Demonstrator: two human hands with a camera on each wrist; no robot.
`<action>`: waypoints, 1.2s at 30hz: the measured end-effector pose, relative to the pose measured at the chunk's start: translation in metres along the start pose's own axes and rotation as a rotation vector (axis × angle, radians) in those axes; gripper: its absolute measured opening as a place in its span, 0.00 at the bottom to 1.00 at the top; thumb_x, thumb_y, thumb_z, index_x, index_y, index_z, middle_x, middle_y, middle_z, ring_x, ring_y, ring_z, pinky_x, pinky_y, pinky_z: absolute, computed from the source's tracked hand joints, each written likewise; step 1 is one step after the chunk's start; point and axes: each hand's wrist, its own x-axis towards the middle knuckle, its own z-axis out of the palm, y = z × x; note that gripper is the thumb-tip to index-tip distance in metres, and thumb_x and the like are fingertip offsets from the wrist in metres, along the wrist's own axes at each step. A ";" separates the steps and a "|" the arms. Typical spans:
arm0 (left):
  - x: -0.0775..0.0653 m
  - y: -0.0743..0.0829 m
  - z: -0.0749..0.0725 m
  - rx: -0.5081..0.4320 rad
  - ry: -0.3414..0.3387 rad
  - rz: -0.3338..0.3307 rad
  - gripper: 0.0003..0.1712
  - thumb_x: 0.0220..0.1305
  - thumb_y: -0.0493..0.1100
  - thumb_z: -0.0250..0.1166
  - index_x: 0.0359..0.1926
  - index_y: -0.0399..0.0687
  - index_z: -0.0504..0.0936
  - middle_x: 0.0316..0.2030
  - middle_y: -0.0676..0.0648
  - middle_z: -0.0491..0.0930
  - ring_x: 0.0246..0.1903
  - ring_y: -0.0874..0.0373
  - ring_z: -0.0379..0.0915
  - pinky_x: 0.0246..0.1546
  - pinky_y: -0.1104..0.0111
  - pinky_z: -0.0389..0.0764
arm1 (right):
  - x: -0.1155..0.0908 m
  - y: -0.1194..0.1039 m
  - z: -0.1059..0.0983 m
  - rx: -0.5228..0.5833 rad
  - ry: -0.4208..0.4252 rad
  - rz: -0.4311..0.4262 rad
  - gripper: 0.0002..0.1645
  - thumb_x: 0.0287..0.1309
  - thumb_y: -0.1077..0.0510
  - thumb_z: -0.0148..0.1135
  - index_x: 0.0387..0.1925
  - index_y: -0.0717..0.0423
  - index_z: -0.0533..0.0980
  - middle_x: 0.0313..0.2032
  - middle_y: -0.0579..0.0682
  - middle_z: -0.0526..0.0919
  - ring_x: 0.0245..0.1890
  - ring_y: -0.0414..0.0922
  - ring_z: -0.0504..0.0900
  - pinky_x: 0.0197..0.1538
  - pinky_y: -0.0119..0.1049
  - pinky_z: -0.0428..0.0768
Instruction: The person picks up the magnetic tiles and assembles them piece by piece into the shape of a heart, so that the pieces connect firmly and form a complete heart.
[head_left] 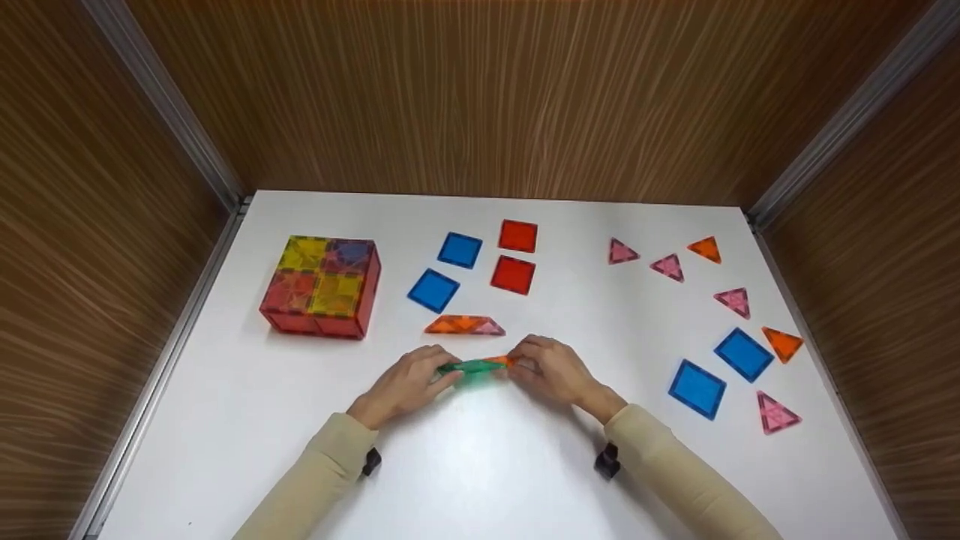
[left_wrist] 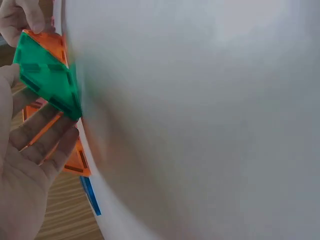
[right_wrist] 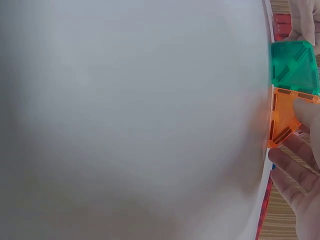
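Near the middle of the table, my left hand (head_left: 409, 382) pinches the left end of a green translucent magnetic tile piece (head_left: 478, 367), its thumb in front and fingers behind. An orange triangular magnetic tile (right_wrist: 284, 116) adjoins the green one along a slanted edge. My right hand (head_left: 556, 371) pinches that orange tile between thumb and fingers. Both wrist views show the joined tiles standing on edge, their lower edge at or near the tabletop. Just behind the hands is a trapezoid strip (head_left: 463, 325) of orange and pink triangles.
A box-like block of yellow, red and purple tiles (head_left: 319, 289) stands at left. Blue squares (head_left: 460, 250) and red squares (head_left: 513, 274) lie behind the strip. To the right are pink triangles (head_left: 777, 413), orange triangles (head_left: 782, 344) and blue squares (head_left: 697, 388). Wood-patterned walls (head_left: 480, 97) enclose the white table (head_left: 480, 480).
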 end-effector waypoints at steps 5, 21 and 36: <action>-0.002 -0.008 -0.004 -0.038 0.080 0.014 0.20 0.76 0.52 0.65 0.59 0.45 0.83 0.52 0.46 0.87 0.51 0.52 0.83 0.61 0.53 0.84 | 0.006 -0.005 0.003 0.069 -0.011 0.068 0.13 0.66 0.54 0.72 0.51 0.51 0.87 0.46 0.49 0.90 0.46 0.47 0.89 0.57 0.47 0.88; 0.005 -0.032 -0.011 -0.035 0.226 -0.055 0.08 0.70 0.42 0.71 0.47 0.47 0.84 0.45 0.46 0.87 0.44 0.54 0.81 0.55 0.55 0.86 | 0.026 -0.012 0.014 0.186 0.016 0.123 0.14 0.69 0.58 0.69 0.53 0.56 0.86 0.47 0.52 0.90 0.44 0.47 0.86 0.55 0.44 0.88; 0.005 -0.034 -0.012 -0.074 0.211 -0.089 0.09 0.72 0.42 0.70 0.49 0.48 0.83 0.46 0.47 0.86 0.43 0.56 0.80 0.53 0.59 0.87 | 0.028 -0.013 0.014 0.197 -0.008 0.164 0.15 0.69 0.57 0.69 0.55 0.53 0.86 0.48 0.50 0.90 0.46 0.46 0.85 0.58 0.45 0.87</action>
